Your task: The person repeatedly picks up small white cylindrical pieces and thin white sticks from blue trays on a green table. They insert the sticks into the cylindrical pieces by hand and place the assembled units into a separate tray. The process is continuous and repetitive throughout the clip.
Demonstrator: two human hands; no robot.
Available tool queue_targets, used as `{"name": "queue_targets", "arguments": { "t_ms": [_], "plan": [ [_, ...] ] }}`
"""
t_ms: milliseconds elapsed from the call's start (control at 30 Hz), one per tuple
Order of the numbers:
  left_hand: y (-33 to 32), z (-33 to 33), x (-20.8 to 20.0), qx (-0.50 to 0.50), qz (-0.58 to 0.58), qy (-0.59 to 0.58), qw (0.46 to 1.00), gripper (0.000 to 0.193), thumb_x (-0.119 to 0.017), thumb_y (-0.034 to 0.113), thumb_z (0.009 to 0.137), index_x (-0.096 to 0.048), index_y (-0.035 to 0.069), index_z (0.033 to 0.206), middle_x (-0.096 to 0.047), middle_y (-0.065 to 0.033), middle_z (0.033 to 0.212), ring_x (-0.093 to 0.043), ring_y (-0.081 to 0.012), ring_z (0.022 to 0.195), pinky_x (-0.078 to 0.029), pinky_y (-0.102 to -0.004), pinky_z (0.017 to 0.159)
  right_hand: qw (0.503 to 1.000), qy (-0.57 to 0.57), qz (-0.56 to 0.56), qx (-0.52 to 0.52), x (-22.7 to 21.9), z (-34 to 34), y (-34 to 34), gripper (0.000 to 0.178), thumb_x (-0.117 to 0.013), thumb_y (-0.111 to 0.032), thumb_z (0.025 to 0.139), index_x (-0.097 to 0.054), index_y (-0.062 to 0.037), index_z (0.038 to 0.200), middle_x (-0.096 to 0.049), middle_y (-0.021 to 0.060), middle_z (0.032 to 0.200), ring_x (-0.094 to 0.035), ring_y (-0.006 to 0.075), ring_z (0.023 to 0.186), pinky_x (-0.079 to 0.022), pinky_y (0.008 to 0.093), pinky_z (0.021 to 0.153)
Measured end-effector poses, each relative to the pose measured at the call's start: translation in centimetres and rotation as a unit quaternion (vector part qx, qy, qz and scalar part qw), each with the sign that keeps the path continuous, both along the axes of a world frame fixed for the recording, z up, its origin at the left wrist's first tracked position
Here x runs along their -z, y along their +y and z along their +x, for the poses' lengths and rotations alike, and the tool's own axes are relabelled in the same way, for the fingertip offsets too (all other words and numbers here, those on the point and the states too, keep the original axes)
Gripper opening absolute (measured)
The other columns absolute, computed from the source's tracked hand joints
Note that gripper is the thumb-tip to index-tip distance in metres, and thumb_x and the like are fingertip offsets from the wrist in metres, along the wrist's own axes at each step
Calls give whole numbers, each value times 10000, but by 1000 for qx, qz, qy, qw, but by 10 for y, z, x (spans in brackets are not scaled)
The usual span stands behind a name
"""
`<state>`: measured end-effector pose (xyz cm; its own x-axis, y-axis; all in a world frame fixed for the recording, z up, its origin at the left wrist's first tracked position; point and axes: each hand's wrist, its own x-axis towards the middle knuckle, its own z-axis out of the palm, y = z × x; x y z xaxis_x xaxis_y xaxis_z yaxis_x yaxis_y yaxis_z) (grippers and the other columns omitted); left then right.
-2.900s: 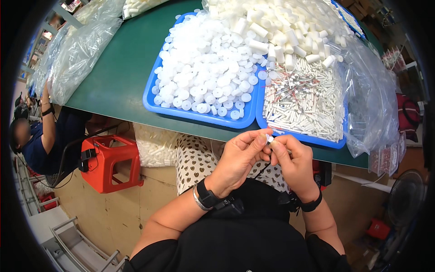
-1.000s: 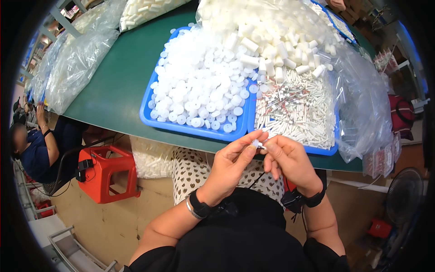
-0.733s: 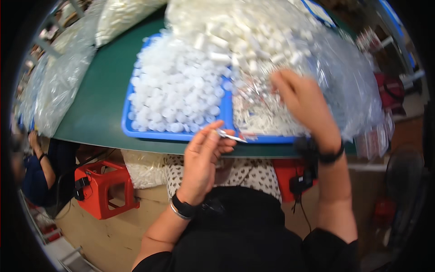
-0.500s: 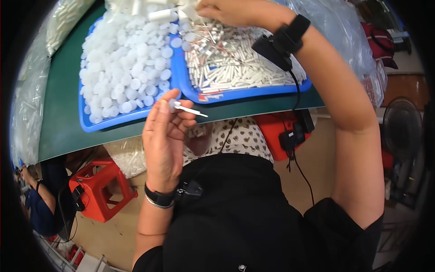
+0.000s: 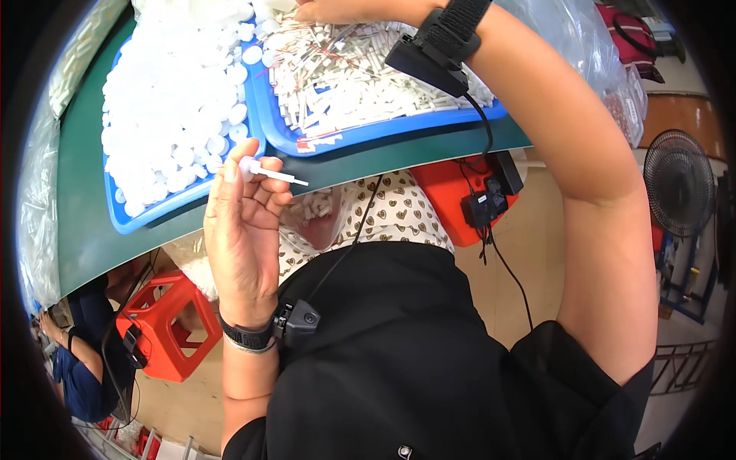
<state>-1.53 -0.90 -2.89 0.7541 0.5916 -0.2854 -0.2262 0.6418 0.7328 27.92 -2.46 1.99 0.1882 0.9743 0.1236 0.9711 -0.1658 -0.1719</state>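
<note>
My left hand [image 5: 244, 230] is raised in front of the table edge, palm turned up. Its thumb and fingers pinch a white plastic piece with a round disc and a thin stem [image 5: 274, 175]; the stem points right. My right hand [image 5: 341, 9] reaches to the far side, over the back of the right blue tray [image 5: 383, 135]. The upper edge of the picture cuts it off, so its grip does not show. Thin white tube-like parts [image 5: 360, 88], some with reddish wires, fill that tray. The left blue tray [image 5: 126, 224] holds a heap of translucent white discs [image 5: 165, 100].
Both trays stand on a green table [image 5: 80, 207]. Clear plastic bags [image 5: 575, 61] lie at the right, others at the left. Red stools [image 5: 172, 322] are below. A cable runs from my right wrist. Another person [image 5: 84, 376] sits at far left; a black fan [image 5: 678, 184] stands right.
The trays and my left hand now appear further left and slightly higher in view. My right hand has slipped partly past the upper edge. The white piece stays pinched in my left hand.
</note>
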Motion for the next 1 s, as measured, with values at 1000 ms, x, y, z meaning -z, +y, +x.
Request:
{"name": "queue_targets", "arguments": {
  "t_ms": [1000],
  "plan": [
    [-27, -35, -3, -6, 238, 40, 970, 358, -443, 306, 1052, -540, -26, 1144, -575, -88, 1007, -567, -120, 884, -465, -238, 724, 667, 726, 160, 40, 40, -196, -136, 163, -434, -39, 976, -514, 46, 1089, -663, 141, 787, -661, 175, 607, -545, 321, 564]
  ]
}}
